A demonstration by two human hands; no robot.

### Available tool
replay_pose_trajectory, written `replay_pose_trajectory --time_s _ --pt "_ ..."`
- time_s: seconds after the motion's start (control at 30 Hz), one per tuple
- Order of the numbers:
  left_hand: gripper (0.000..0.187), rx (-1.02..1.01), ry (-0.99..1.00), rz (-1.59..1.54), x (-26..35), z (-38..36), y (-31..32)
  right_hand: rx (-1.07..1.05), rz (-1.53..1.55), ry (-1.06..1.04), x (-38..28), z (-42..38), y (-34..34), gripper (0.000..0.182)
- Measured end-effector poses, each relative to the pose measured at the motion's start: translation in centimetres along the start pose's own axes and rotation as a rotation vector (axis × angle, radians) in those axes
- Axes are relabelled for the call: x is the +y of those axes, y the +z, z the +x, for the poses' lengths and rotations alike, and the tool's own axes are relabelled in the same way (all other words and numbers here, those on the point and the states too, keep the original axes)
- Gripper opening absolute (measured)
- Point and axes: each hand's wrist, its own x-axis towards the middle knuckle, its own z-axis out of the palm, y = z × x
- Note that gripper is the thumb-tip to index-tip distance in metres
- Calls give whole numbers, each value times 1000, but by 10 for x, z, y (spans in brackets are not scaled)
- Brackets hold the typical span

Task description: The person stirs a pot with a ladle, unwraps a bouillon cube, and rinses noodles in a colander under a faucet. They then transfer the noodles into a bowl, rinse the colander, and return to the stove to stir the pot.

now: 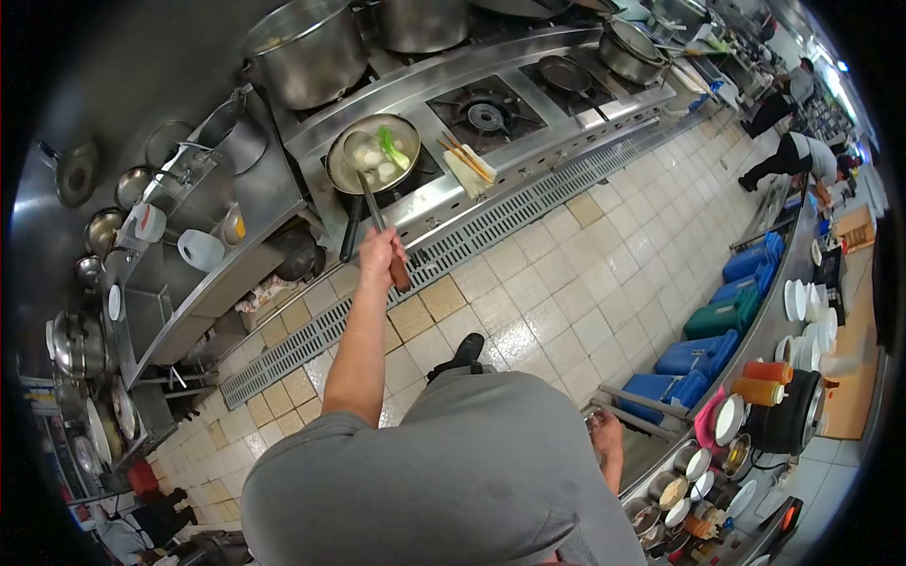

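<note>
My left hand [379, 257] is closed around the wooden end of a long-handled metal ladle [372, 202]. The ladle's round head rests in a frying pan [331, 179] on the stove. Pale round pieces [385, 172] and a green vegetable piece [393, 148] lie in the pan. The pan's black handle [350, 236] points towards me, left of my hand. On my right side, my right hand [607, 440] has its fingers curled at the edge of the counter. What they hold, if anything, is too small to make out.
Folded cloth with wooden sticks [469, 170] lies on the stove's front edge. Large pots [311, 66] stand behind. Blue bins [694, 354] line the right counter, which bears bowls and sauce bottles [758, 391]. Two people [797, 156] work far right; another person is lower left.
</note>
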Motion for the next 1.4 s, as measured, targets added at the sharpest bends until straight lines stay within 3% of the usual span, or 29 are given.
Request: replay_pose_trajectory --time_s 0.23,0.3,0.33,0.4,0.43,0.53,0.57,0.6,0.67,0.73,0.8,0.9,1.13,1.23,1.3,1.37,1.4 --pt "13 118 142 432 11 0 5 5 -24 -12 -20 -3 -7 30" --pt "25 221 168 713 17 4 7 64 -156 -142 -23 -6 -7 31" --pt "25 232 165 711 12 11 2 55 -162 -148 -28 -9 -7 31" --pt "48 420 470 1137 -5 32 -9 28 -156 -137 -37 -14 -7 32" --pt "65 368 219 1124 3 34 -6 24 -160 -139 -28 -9 -4 32" --pt "72 359 86 1216 7 17 10 -19 -233 -185 -25 -5 0 33" --pt "74 336 -72 1028 11 10 17 -38 -222 -144 -35 -11 -2 32" --pt "74 351 -76 1023 4 13 15 -57 -213 -105 -46 -14 -3 32" --pt "73 319 108 1172 -18 23 5 -63 -221 -176 -28 -5 2 30" --pt "73 332 111 1177 -25 27 3 -76 -229 -254 -33 2 5 28" --pt "73 327 114 1187 -28 32 -3 -92 -74 -120 -48 -5 4 24" --pt "77 268 174 1071 -21 25 2 -131 -89 -64 -55 0 1 21" --pt "83 195 252 919 -45 53 -19 -77 12 -132 -56 3 -4 20" --pt "85 89 26 547 -26 29 -6 -46 -115 -117 -40 4 -6 20" --pt "86 93 -17 483 -23 21 -2 26 -206 -255 1 19 5 22" --pt "88 98 -31 315 -40 30 -18 48 -158 -227 22 25 12 25" --pt "68 160 -63 317 -33 17 -13 79 -106 -195 34 17 8 28"
